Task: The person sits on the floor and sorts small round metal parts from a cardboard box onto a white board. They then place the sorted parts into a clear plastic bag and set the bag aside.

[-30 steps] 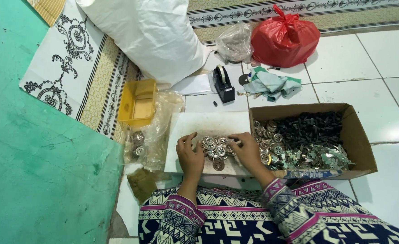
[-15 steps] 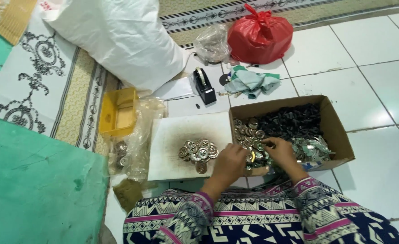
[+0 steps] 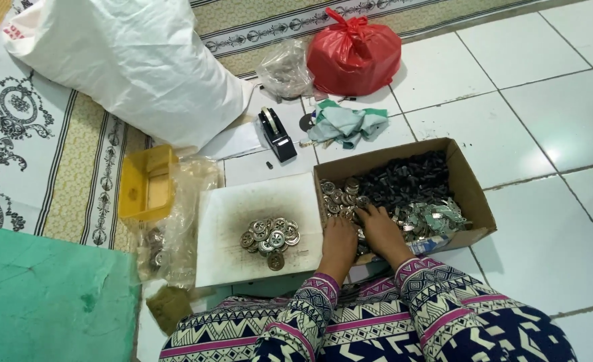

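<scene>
Watching head view | left hand (image 3: 339, 236) and right hand (image 3: 379, 230) both palm-down, fingers spread in cardboard box (image 3: 471, 194) on round metal discs (image 3: 340, 196) | I see disc pile (image 3: 270, 235) on white board (image 3: 229, 221) beside box, on floor

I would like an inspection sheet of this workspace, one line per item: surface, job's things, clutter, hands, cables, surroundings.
Surface: white tiled floor; a stained white board lies on it as a work area.
Job's things: a pile of round metal discs on the board; an open cardboard box beside it holds more discs, dark small parts and silvery pieces.
Clutter: yellow tray, clear plastic bags, black tape dispenser, crumpled green cloth, tied red bag.
Hands: left hand and right hand are both inside the box, on the parts; grip cannot be told.
Cables: nothing seen.
Surroundings: large white sack, patterned mat, green sheet.
</scene>
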